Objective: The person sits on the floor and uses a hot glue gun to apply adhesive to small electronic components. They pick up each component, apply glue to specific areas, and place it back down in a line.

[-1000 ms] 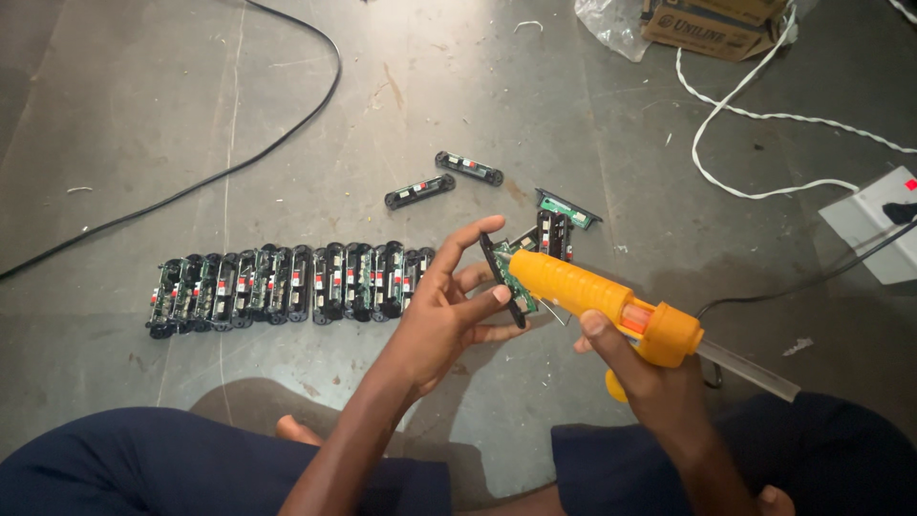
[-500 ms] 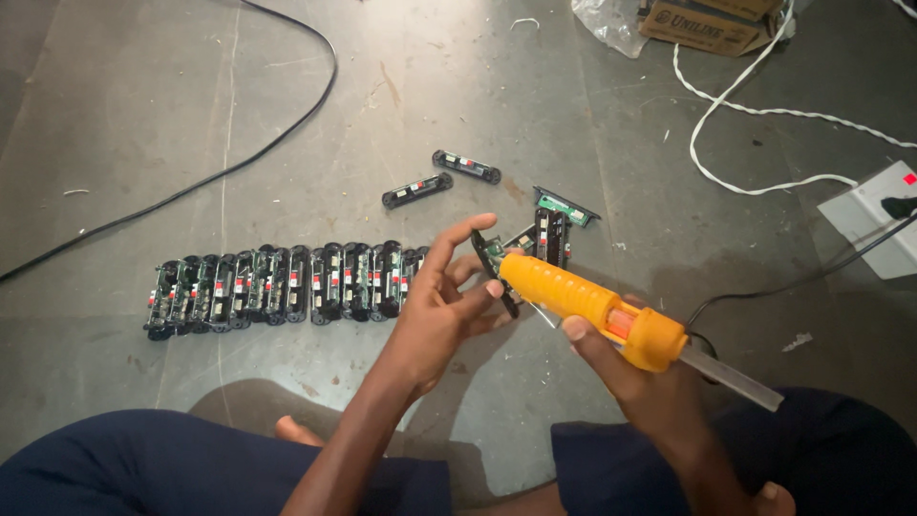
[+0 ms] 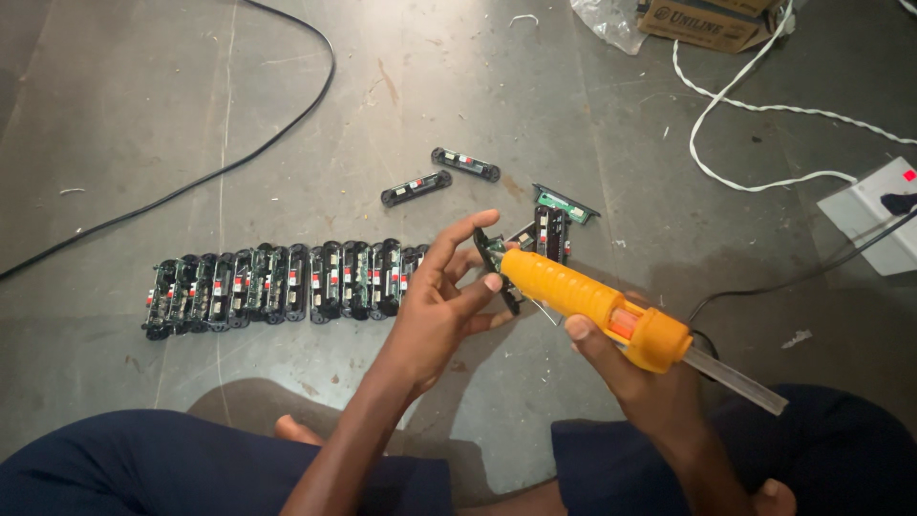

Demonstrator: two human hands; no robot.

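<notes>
The small black plastic holder with a green circuit board (image 3: 497,268) stands tilted above the grey floor (image 3: 143,115), pinched in my left hand (image 3: 441,311) between thumb and raised fingers, while my right hand (image 3: 626,368) grips the orange glue gun (image 3: 592,304), its nozzle against the holder.

Grey concrete floor (image 3: 143,105), scuffed and stained. A row of black modules (image 3: 277,284) lies side by side, left of centre. Two loose modules (image 3: 416,188) (image 3: 465,163) lie apart beyond the row, near each other, with a green board (image 3: 565,203) to their right. A black cable (image 3: 205,175) curves across the upper left. A white cord (image 3: 735,115) loops at upper right, near a cardboard box (image 3: 712,21), a plastic bag (image 3: 611,21) and a white socket block (image 3: 874,215).
</notes>
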